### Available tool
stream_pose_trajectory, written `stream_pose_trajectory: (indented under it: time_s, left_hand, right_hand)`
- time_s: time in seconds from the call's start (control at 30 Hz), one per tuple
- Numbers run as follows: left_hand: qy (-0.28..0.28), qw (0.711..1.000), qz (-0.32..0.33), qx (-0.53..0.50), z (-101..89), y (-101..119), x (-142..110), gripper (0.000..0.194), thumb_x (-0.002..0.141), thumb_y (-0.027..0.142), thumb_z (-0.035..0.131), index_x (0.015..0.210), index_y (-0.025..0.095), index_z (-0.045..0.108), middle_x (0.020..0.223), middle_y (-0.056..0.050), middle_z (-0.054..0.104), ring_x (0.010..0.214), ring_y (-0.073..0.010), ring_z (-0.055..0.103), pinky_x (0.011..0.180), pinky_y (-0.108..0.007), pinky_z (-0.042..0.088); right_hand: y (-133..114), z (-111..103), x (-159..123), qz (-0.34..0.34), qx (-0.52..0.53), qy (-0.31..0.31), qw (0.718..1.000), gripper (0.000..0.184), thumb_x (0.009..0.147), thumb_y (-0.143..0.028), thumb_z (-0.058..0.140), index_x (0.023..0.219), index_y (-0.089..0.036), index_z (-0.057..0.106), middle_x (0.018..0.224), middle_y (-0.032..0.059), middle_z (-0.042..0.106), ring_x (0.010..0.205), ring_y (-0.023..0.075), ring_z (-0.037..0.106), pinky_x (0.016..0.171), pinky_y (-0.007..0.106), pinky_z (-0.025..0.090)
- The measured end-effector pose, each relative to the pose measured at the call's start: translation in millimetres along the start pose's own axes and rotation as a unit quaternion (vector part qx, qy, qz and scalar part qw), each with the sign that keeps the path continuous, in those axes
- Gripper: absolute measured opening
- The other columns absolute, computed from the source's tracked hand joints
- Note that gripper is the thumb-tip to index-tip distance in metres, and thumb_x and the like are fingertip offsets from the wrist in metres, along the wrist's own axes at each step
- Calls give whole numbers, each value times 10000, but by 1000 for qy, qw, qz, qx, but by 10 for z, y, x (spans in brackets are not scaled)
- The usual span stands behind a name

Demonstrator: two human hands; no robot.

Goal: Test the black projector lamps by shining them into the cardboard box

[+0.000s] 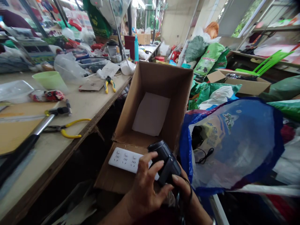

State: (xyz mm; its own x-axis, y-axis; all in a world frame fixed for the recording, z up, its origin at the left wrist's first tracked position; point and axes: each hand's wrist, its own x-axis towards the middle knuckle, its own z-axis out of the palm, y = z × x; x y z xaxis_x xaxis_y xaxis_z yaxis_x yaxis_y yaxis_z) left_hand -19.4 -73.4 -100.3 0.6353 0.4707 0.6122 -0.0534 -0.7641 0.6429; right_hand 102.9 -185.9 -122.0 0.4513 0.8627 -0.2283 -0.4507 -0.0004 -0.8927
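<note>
The left hand [145, 190] and right hand [185, 192] grasp a black device [165, 162] above a cardboard box [161, 87]. A white power strip [124, 160] lies on its near flap; a paper sheet [151, 114] lines the box floor.

Bright, fairly even indoor light. Overhead lamps [138, 3] blown out along top edge; window [246, 18] at upper right adds daylight. Deep shadow below surface [77, 103]. Surface edge bows strongly from wide-angle distortion toward left. Soft glare on plastic bag [234, 147]. Fingers [159, 190] reasonably sharp, edges slightly soft. Small mosaic-blurred patches near top.
</note>
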Motion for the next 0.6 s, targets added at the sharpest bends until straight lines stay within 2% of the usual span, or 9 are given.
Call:
stream_pose_trajectory:
  time_s: [0.07,0.13,0.27,0.37,0.43,0.5,0.6]
  left_hand:
    - [-45,999,-27,16,-19,-52,1,1031,648,234,751,1440,210,92,1449,-241,196,1332,-415,249,995,-608,348]
    - [-70,997,-37,5,-52,-96,1,1104,621,232,758,1453,192,34,1468,-246,185,1351,-418,212,1009,-614,333]
    - [-14,999,-21,-32,-192,-101,39,913,677,157,701,1430,236,190,1279,-161,528,1192,-319,494,972,-490,435]
    - [-4,999,-13,-30,-279,-63,85,701,726,174,715,1335,278,385,1102,-87,659,1017,-253,611,903,-383,487]
    - [-13,1000,-9,-25,-275,-50,97,615,727,211,740,1271,278,462,1069,-75,673,994,-238,615,900,-358,481]
    - [-15,999,-3,-41,-223,-62,81,620,735,288,737,1283,264,447,1128,-99,640,1068,-255,577,945,-386,451]
    - [-29,997,-16,-73,-123,-125,20,793,715,511,678,1371,233,328,1370,-185,429,1272,-330,401,1017,-481,376]
  right_hand:
    - [17,-32,13,-17,3,-16,1000,602,775,-337,597,1342,-262,409,1359,44,498,1239,281,457,1043,412,358]
    - [27,-62,55,-37,-12,-30,999,675,726,-352,629,1350,-239,399,1358,61,494,1242,293,448,1054,425,336]
    - [40,-194,166,-67,-40,-47,996,807,598,-485,686,1314,-214,430,1292,99,546,1197,346,480,1007,483,365]
    - [19,-313,197,-49,-34,-77,995,831,545,-457,729,1290,-220,448,1261,110,572,1173,366,498,987,500,370]
    - [-25,-349,190,-39,-15,-90,995,812,542,-426,745,1277,-231,463,1252,100,579,1161,357,510,979,481,379]
    - [-86,-348,174,-48,-11,-79,996,798,529,-433,766,1254,-253,485,1244,80,582,1140,340,525,958,448,399]
    - [-185,-324,153,-68,-68,-62,993,781,504,-410,798,1219,-279,512,1198,61,600,1087,323,553,915,417,426]
